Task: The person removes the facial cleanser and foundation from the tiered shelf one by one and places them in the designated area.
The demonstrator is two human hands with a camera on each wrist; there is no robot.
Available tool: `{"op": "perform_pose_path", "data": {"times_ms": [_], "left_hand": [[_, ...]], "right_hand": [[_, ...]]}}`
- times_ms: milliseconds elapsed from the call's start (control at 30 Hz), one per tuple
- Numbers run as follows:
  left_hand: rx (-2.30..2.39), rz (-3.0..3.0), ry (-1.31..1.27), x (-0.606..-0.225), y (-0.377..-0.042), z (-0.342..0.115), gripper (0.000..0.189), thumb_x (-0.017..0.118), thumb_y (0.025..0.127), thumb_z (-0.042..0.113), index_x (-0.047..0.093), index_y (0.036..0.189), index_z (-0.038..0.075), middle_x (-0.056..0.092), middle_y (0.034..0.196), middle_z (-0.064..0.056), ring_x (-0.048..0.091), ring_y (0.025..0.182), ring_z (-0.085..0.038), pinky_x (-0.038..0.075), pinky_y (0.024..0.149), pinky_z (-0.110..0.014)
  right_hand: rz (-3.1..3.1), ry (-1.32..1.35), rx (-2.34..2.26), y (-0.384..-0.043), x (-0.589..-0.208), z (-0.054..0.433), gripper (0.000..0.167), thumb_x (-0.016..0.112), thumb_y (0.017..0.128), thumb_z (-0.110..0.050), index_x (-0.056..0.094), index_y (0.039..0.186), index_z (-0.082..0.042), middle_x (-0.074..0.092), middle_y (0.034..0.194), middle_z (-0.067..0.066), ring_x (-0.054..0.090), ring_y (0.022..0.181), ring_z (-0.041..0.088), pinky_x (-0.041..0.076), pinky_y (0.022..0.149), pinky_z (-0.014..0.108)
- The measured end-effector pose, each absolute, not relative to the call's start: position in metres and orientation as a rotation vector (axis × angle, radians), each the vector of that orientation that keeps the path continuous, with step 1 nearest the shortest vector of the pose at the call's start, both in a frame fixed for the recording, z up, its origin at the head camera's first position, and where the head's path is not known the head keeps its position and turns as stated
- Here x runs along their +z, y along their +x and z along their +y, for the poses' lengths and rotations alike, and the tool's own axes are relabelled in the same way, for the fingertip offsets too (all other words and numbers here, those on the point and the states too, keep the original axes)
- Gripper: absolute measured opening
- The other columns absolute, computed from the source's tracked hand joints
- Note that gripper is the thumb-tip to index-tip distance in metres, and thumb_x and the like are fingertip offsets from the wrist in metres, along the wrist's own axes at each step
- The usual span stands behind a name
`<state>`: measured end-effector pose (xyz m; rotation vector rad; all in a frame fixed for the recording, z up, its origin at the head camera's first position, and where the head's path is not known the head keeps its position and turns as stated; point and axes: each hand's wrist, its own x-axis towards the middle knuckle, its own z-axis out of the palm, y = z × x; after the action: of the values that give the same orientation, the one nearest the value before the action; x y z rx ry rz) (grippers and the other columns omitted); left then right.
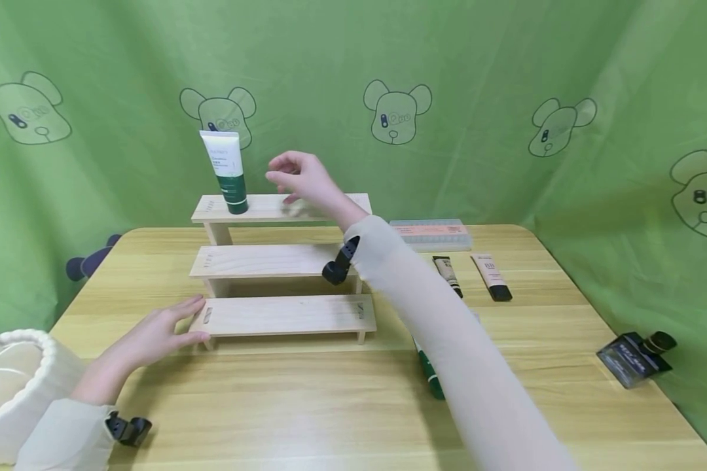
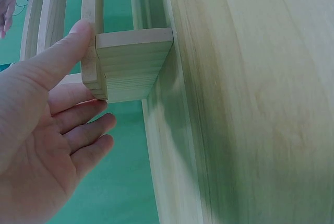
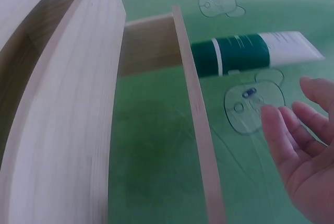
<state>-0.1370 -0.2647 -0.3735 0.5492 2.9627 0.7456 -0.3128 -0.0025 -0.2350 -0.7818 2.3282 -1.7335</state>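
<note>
A three-tier wooden shelf rack (image 1: 283,316) stands on the table. My left hand (image 1: 162,332) holds the left end of its lowest board, with the thumb and fingers at the board's edges, as the left wrist view also shows. Upright at the left of the top board stands a green-and-white squeeze tube (image 1: 226,171), cap down. My right hand (image 1: 306,176) hovers over that top board, to the right of the tube and apart from it. Its fingers are loosely bent with nothing between them, as in the right wrist view, where the tube (image 3: 245,54) appears beyond the top board.
Right of the rack lie a clear box (image 1: 431,234), a small beige tube (image 1: 448,275) and a pink tube (image 1: 490,275). Another green tube (image 1: 433,379) is partly hidden under my right sleeve. A dark bottle (image 1: 630,358) lies near the right edge, a white lampshade-like object (image 1: 47,386) at left.
</note>
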Motion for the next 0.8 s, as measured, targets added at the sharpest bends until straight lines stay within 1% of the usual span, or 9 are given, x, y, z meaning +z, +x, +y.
{"op": "perform_pose_path", "data": {"times_ms": [67,200,300,533,800], "left_hand": [[0.745,2.962,0.553,-0.374,-0.137,-0.265,0.076,0.065,0.083,0.041,0.039,0.132,-0.011,0.035,0.136,-0.031,0.035,0.120,-0.050,0.028,0.098,-0.059],[0.747,2.962,0.558,-0.374,-0.137,-0.265,0.076,0.065,0.083,0.041,0.039,0.132,-0.011,0.035,0.136,-0.031,0.035,0.120,-0.050,0.028,0.098,-0.059],[0.752,2.963,0.560,-0.373,-0.137,-0.265,0.076,0.065,0.083,0.040,0.039,0.132,-0.011,0.035,0.135,-0.031,0.035,0.120,-0.050,0.028,0.098,-0.059],[0.748,2.967,0.558,-0.374,-0.137,-0.265,0.075,0.065,0.083,0.040,0.040,0.132,-0.011,0.035,0.136,-0.031,0.035,0.120,-0.050,0.028,0.098,-0.058],[0.759,2.961,0.553,-0.374,-0.137,-0.265,0.076,0.065,0.083,0.041,0.040,0.132,-0.011,0.035,0.136,-0.030,0.035,0.120,-0.050,0.028,0.098,-0.058]], "right_hand": [[2.325,-0.778,-1.745,-0.310,-0.234,-0.011,0.033,0.064,0.088,-0.015,0.056,0.116,-0.001,0.058,0.100,0.009,0.058,0.090,0.026,0.056,0.064,0.031],[2.345,-0.784,-1.748,-0.309,-0.238,-0.028,0.036,0.065,0.087,-0.017,0.055,0.118,-0.002,0.058,0.102,0.006,0.056,0.092,0.018,0.055,0.063,0.029],[2.374,-0.788,-1.751,-0.309,-0.241,-0.038,0.034,0.065,0.087,-0.018,0.055,0.117,-0.003,0.058,0.101,0.005,0.056,0.092,0.014,0.055,0.062,0.027],[2.417,-0.724,-1.829,-0.308,-0.245,-0.055,0.028,0.066,0.087,-0.019,0.058,0.110,-0.005,0.060,0.098,0.002,0.056,0.089,0.011,0.055,0.061,0.024],[2.480,-0.673,-1.854,-0.306,-0.246,-0.063,0.022,0.065,0.087,-0.018,0.059,0.104,-0.006,0.060,0.094,0.002,0.056,0.085,0.010,0.055,0.064,0.028]]}}
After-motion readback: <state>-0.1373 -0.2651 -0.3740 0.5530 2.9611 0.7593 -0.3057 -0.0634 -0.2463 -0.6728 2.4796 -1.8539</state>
